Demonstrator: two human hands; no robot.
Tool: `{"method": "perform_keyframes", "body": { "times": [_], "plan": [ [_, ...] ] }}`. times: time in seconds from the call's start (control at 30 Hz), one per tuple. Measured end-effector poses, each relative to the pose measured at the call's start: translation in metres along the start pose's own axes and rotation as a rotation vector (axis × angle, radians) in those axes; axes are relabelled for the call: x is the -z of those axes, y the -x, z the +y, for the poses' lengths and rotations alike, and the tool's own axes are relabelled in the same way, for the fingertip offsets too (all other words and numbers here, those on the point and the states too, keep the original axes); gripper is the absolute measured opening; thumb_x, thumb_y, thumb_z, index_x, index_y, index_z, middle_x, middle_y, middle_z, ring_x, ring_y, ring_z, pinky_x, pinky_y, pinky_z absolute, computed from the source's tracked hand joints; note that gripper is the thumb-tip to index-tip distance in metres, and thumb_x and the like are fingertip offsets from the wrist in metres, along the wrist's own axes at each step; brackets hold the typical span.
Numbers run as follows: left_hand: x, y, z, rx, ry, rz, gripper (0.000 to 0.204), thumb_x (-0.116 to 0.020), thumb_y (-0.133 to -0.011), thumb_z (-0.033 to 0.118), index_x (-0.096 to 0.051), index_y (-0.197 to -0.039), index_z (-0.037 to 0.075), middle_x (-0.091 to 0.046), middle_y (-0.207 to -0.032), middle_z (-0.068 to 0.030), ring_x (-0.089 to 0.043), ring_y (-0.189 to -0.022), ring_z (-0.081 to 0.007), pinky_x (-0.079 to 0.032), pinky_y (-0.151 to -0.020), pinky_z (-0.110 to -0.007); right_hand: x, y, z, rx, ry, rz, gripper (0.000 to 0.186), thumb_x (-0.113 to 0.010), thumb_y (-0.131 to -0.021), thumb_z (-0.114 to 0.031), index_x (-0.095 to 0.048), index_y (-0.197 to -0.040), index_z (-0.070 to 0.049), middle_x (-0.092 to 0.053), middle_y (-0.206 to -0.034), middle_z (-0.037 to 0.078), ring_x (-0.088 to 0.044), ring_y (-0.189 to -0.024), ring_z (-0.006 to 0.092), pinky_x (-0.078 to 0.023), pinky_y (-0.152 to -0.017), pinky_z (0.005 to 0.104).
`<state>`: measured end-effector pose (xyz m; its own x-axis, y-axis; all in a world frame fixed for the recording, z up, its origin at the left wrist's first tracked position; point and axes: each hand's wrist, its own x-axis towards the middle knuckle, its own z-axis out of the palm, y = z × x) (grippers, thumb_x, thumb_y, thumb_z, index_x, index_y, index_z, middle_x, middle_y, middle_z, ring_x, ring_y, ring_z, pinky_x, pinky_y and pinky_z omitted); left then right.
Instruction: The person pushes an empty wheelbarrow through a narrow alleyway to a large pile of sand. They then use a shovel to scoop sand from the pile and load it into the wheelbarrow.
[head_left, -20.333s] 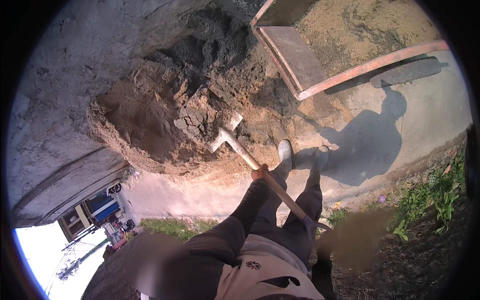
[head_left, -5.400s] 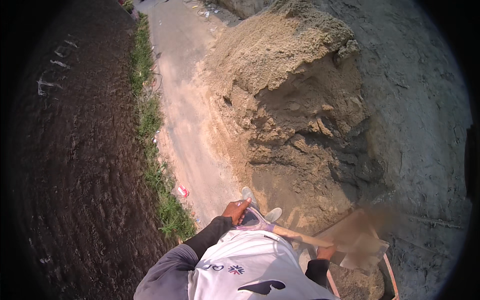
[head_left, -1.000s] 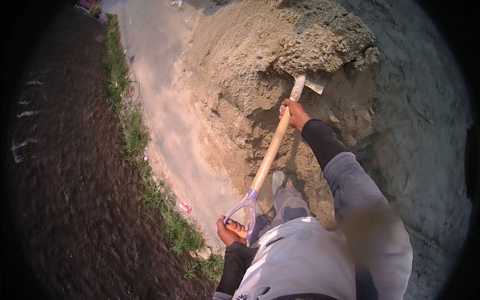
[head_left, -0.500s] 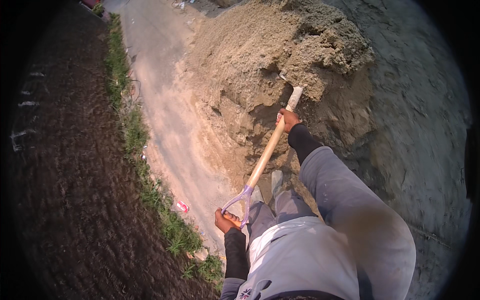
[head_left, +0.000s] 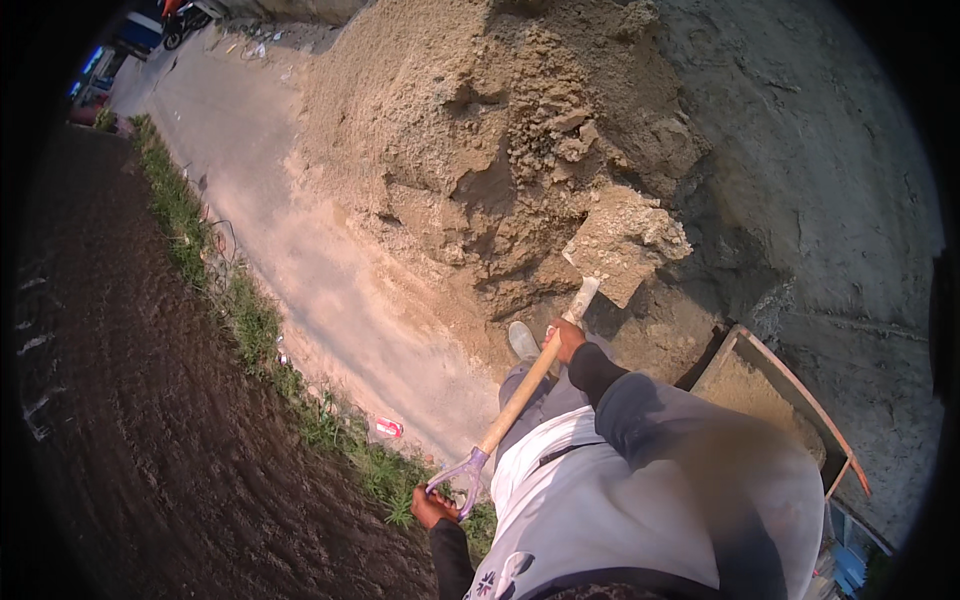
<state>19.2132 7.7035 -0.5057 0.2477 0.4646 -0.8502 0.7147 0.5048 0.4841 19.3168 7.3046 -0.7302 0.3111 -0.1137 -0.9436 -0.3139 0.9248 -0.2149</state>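
Note:
A shovel point(head_left: 523, 406) with a wooden shaft and a purple D-shaped handle slants across in front of me. My left hand point(head_left: 434, 507) is closed round the grip of the D-handle at the lower end. Further up, my right hand point(head_left: 566, 341) wraps round the shaft just below the pale metal socket. The blade carries a heaped load of damp sand point(head_left: 627, 240), which hides most of the metal. That load is held in front of the dug face of a large sand pile point(head_left: 480, 130).
At the lower right stands a box-like container point(head_left: 800, 385) with a rusty rim and sand inside. A concrete wall point(head_left: 830, 180) rises along the right. To the left run a paved lane point(head_left: 250, 160), a grass strip point(head_left: 250, 310) and dark soil point(head_left: 130, 400). A motorbike point(head_left: 183, 20) stands far off.
The shovel has come out of the pile and back toward me with sand on its blade. My view has turned right, and the rusty-rimmed container now shows.

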Motion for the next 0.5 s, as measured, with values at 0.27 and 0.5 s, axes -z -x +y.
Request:
{"method": "perform_keyframes", "body": {
  "times": [0.27,0.5],
  "plan": [
    [-0.108,-0.022,0.027,-0.06,-0.462,-0.302,0.027,-0.054,-0.089,0.032,-0.049,-0.072,0.011,-0.037,-0.049,-0.0008,-0.034,-0.038,-0.0139,-0.028,-0.037,-0.03,0.146,0.054,-0.022,0.159,-0.493,0.14,0.011,-0.055,-0.086,-0.015,-0.049,-0.079,-0.01,-0.048,-0.066,0.005,-0.05,-0.058,0.0219,-0.048,-0.059,0.0393],
    [-0.241,0.086,-0.11,-0.017,-0.782,-0.746,0.029,-0.055,-0.088,0.034,-0.047,-0.074,0.009,-0.038,-0.048,-0.001,-0.036,-0.036,-0.0139,-0.031,-0.034,-0.029,0.366,0.138,-0.103,0.537,-0.831,0.244,0.011,-0.057,-0.086,-0.014,-0.049,-0.079,-0.009,-0.047,-0.065,0.005,-0.05,-0.059,0.0204,-0.048,-0.061,0.0382]
  ]
}}
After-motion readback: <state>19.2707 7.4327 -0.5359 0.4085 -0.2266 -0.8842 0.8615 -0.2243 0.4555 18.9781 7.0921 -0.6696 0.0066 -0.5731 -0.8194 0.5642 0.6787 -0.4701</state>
